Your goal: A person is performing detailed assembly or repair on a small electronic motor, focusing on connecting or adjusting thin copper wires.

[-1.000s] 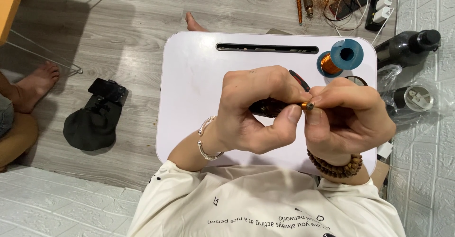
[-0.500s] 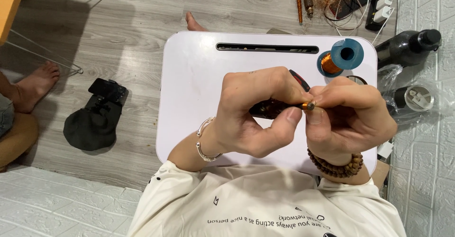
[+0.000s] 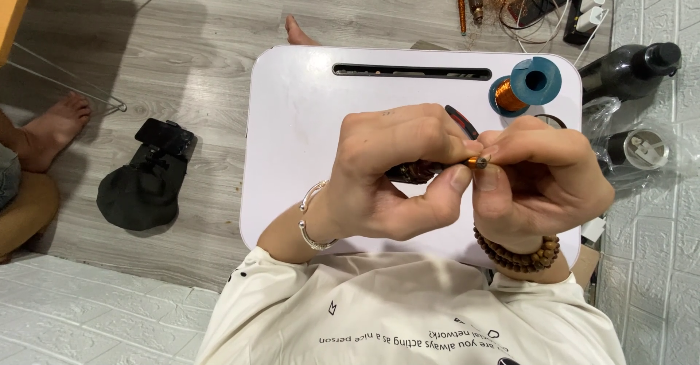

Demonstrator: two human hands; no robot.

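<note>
Pinching from both sides, a small dark copper-tipped cylindrical part (image 3: 437, 168) is held by left hand (image 3: 394, 175) and right hand (image 3: 543, 183) fingers above the white desk (image 3: 299, 131); it seems light, stiff, slippery.

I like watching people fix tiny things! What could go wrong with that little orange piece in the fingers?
The small orange-tipped part is pinched only between fingertips of the left hand and right hand, above the white lap table. It might slip, bounce off and vanish on the floor. The blue spool of copper wire lies on its side near the table's edge, so a bump could roll it off.
</note>
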